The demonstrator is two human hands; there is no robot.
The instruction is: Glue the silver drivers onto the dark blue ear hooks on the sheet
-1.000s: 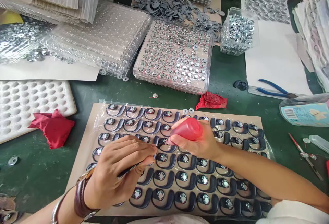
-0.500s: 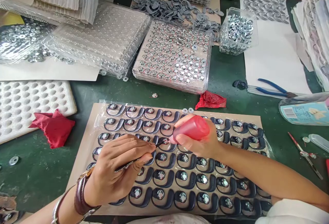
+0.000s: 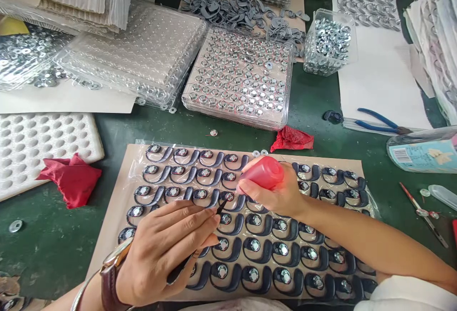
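Red, translucent plastic forms the squeeze bottle (image 3: 266, 174) clasped in the right hand (image 3: 280, 196), tilted above rows of black hook-shaped shells (image 3: 234, 250) on brown cardboard (image 3: 110, 239). The left hand (image 3: 169, 249), just apart from it, pinches dark tweezers (image 3: 222, 206), their tip at one shell's round silver disc (image 3: 229, 197).

Seeing parts board (image 3: 110, 235) on tbl (image 3: 160, 123), tray stack (image 3: 232, 116) behind it, tub (image 3: 314, 65) R of stack & foam tray (image 3: 67, 145) to L of board.

Bright, soft daylight-like wash, glints on clear trays (image 3: 143, 44), stretched edges
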